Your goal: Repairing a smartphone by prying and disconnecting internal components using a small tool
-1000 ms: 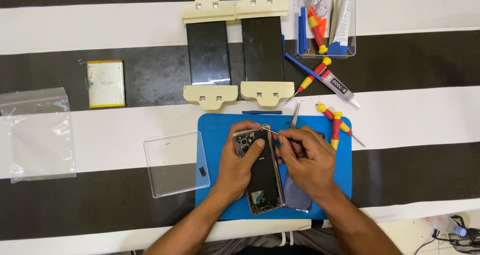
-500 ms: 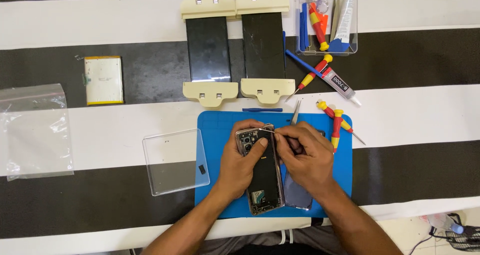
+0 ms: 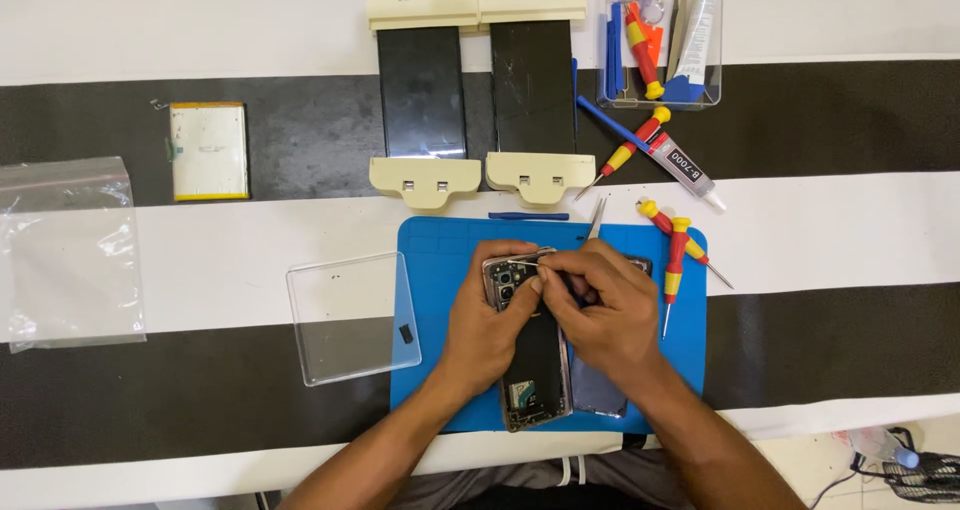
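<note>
An opened smartphone lies lengthwise on a blue work mat, its circuit parts showing at both ends. My left hand grips the phone's left side near its top. My right hand pinches thin metal tweezers, whose tips reach over the phone's top left corner by the camera area. A dark back cover lies on the mat under my right wrist, partly hidden.
Two phones sit in cream clamps at the back. A clear tool box, a glue tube and red-yellow screwdrivers lie right. A clear lid, a battery and a plastic bag lie left.
My right hand has shifted slightly left, bringing the tweezers over the phone's top left corner. The left hand keeps its grip.
</note>
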